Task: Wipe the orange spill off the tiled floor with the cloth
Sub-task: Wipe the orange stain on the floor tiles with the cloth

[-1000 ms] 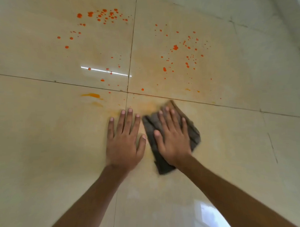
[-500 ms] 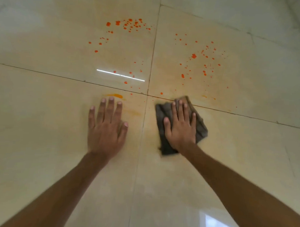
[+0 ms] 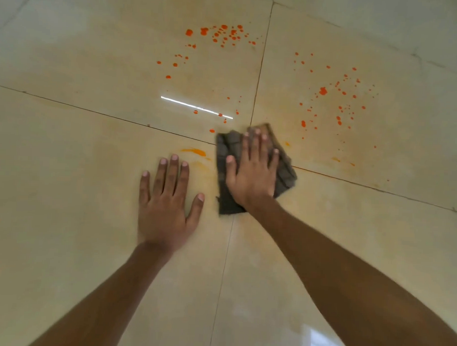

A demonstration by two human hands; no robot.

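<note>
Sliding forward, the right hand (image 3: 250, 173) has pushed the cloth (image 3: 284, 172) up to the spot where four tiles meet. A second ago the cloth was all on the near side of the tile line (image 3: 120, 118); now its front edge is over it. The hand lies flat on the cloth with straight fingers, pressing down and not curled round it.

The left hand (image 3: 166, 207) lies flat on the floor (image 3: 67, 167) with its fingers spread, holding nothing. Its thumb is close to the cloth's left edge.

I think the wiping has only just got to the mess. An orange smear (image 3: 194, 151) sits just past the left fingertips. Orange drops (image 3: 222, 34) lie far ahead of those fingers. More drops (image 3: 336, 99) lie ahead and to the right of the right hand.

Only tiles and drops show beyond the right hand, so it looks free to push on. The cloth's back corner sticks out by the wrist and could fold.
</note>
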